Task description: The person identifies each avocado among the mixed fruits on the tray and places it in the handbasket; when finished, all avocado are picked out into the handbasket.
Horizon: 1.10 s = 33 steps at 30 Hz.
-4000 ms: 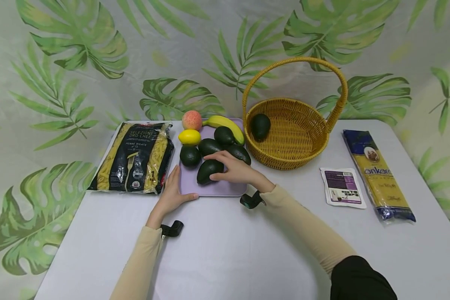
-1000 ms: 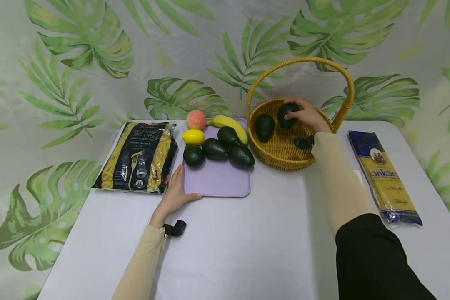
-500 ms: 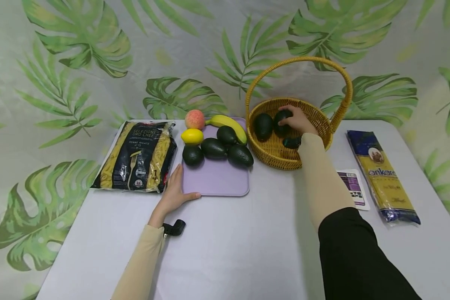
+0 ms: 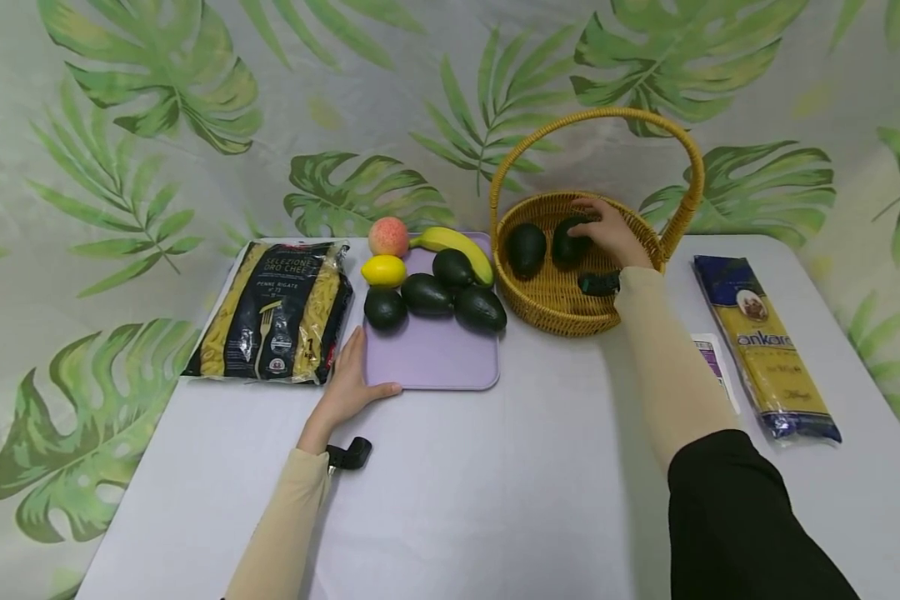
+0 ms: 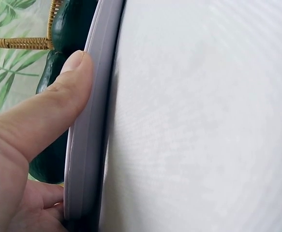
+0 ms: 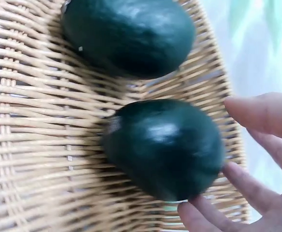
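My left hand (image 4: pixel 347 382) rests at the near left corner of a lilac tray (image 4: pixel 431 360), thumb along its front edge and fingers along its left side. Several avocados (image 4: pixel 427 294), a banana (image 4: pixel 438 240), a lemon (image 4: pixel 384 271) and a peach (image 4: pixel 388 237) are on or at the tray. Inside the wicker basket (image 4: pixel 562 322), my right hand (image 4: pixel 611 232) is beside an avocado (image 6: pixel 165 150). In the right wrist view the thumb is off it, and some fingertips are at its edge. A second avocado (image 4: pixel 526 250) lies to its left.
A bag of penne (image 4: pixel 266 312) lies left of the tray. On the right are a pack of ankara pasta (image 4: pixel 765 350) and a small white-and-purple packet (image 4: pixel 712 358), partly hidden by the right sleeve. The basket's tall handle (image 4: pixel 600 114) arches over the basket.
My right hand carried an avocado from the tray into the basket and set it beside the first one. In the last half second its fingers loosened and the hand shifted right. The left hand stayed.
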Motion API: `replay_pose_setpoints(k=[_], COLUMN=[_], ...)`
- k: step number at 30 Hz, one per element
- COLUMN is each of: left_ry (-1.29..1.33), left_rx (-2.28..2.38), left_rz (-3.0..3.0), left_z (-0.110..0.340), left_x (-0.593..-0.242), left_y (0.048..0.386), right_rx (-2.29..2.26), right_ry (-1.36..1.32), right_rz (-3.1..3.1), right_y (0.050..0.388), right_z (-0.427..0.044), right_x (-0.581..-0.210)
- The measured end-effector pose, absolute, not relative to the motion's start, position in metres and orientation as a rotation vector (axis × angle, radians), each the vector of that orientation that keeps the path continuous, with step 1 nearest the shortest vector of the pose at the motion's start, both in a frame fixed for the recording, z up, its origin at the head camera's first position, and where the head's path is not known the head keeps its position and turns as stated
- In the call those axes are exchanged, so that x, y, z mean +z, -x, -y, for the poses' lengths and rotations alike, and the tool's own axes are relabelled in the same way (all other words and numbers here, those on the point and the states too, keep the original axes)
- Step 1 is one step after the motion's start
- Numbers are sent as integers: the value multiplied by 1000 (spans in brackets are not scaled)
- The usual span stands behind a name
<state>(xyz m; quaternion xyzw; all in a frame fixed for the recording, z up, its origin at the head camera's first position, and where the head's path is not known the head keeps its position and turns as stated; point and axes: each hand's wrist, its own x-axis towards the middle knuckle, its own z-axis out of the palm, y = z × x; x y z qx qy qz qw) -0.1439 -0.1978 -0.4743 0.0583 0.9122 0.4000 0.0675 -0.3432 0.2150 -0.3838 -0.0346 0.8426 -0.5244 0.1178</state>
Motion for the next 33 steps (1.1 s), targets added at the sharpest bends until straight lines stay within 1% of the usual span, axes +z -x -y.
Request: replay_pose_setpoints(k=[9,16,21,27,33], left_ry=[-179,-180,-165,-164,-160], left_rx=[1202,1207,1190,1194,1200], left_rz=[-2748,-2748,-2753,-2749,-2742], left_z=[197,198,199,198,197], left_x=[-474,-474,-473,-472,-473], left_y=[145,144,144,144,144], right_rx=[-1706,-1756,-1786,-1690,-1625], right_ry=[167,366,458,551,676], right_rz=[-2396,-2292,-2170,-2140,-2074], right_y=[325,295,272,246,230], right_z=[-226,-223,-212,-194,-175], right_x=[-358,-348,-352,-361,-368])
